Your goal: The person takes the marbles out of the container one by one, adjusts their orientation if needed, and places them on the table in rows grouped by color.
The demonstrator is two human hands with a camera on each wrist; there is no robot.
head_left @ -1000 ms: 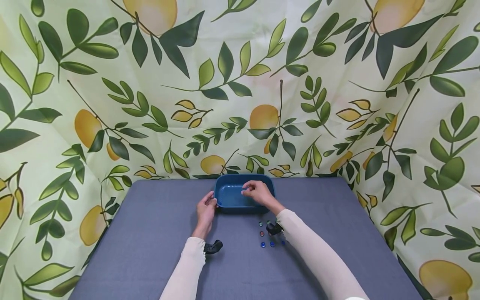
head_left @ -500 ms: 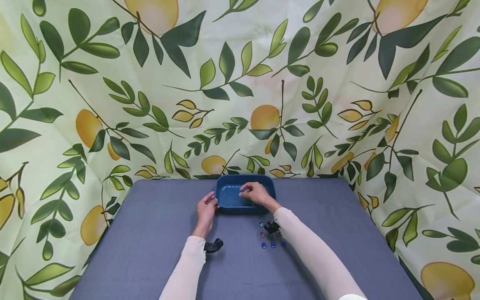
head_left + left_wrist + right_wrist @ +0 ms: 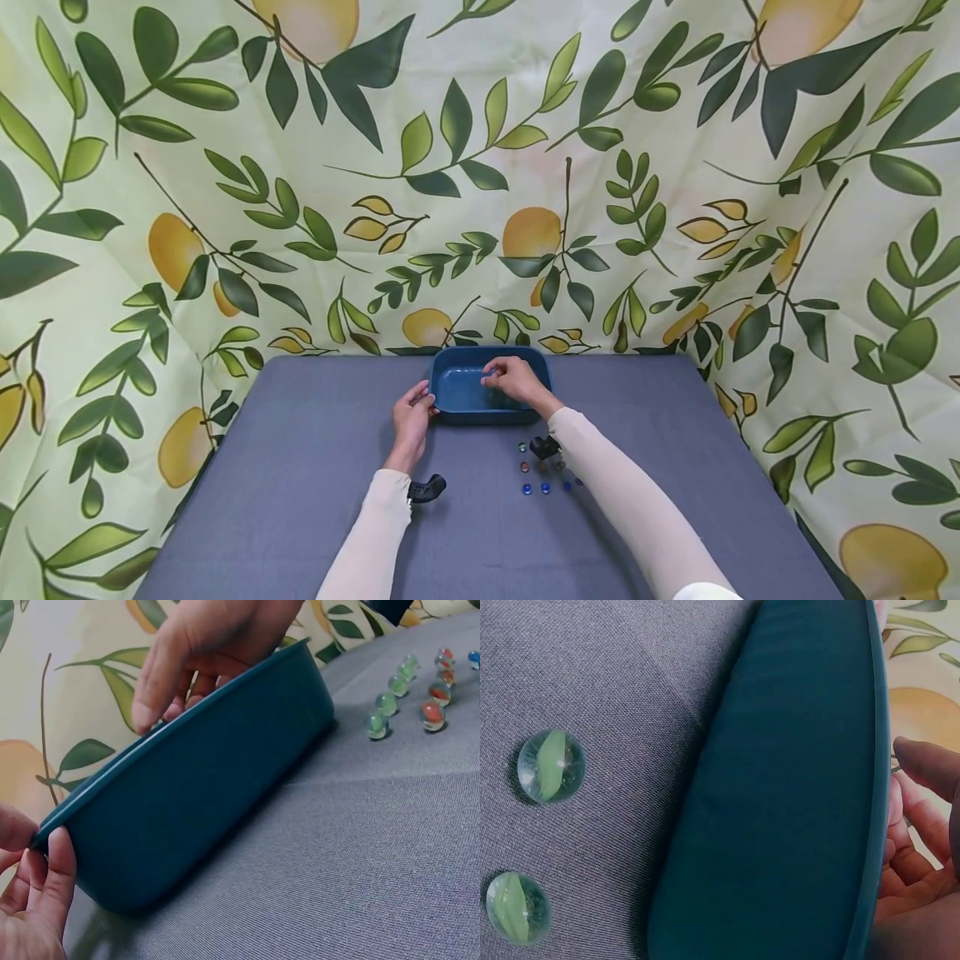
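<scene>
A dark blue tray (image 3: 450, 393) stands at the far middle of the grey table. My left hand (image 3: 413, 411) grips its left rim; the thumb (image 3: 54, 862) lies on the outer wall of the tray (image 3: 210, 795). My right hand (image 3: 510, 379) hovers over the tray's right half, its bunched fingers (image 3: 161, 682) pointing down past the rim. Whether they pinch anything is hidden. Several glass marbles (image 3: 542, 477) lie on the table in front of the tray, beside my right forearm. Two green ones (image 3: 551, 766) sit next to the tray's wall (image 3: 795, 795).
A leaf-and-lemon cloth (image 3: 480, 183) hangs behind and at both sides of the table (image 3: 300, 467). Black wrist cameras (image 3: 427, 489) show under both forearms. More marbles (image 3: 409, 694) lie in a loose group on the cloth to the tray's right.
Almost nothing has changed: my right hand has shifted very slightly over the tray. My left hand keeps its hold on the rim.
</scene>
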